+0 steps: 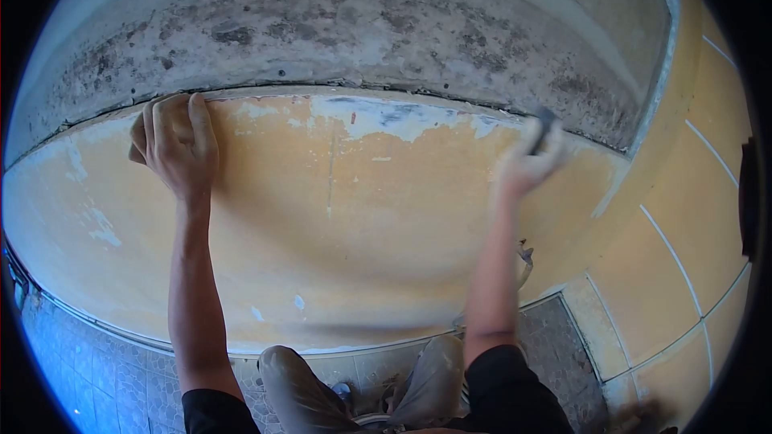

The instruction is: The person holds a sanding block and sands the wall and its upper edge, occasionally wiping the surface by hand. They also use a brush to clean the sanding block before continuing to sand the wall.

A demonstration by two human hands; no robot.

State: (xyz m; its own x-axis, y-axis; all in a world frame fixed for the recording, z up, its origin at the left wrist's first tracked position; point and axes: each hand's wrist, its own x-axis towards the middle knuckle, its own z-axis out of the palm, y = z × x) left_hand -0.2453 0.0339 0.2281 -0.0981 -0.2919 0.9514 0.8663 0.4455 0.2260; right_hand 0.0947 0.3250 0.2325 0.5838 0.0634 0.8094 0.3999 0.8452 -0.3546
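Observation:
My left hand (178, 141) is closed around a brown block-like piece, pressed against the top edge of the yellow wall (386, 217) at the left. Over at the right, my right hand (537, 162), blurred by motion, grips a small dark tool (544, 124) near the same edge. Between the hands, the paint along the edge is worn to a white and grey patch (402, 116). Above the edge lies a grey, stained surface (354, 28) with dark blotches.
A small pipe or tap-like fitting (525, 260) sticks out low on the wall at the right. Yellow panels with white lines (643, 273) stand at the far right. Below are the tiled floor (104, 362) and my knees (293, 378).

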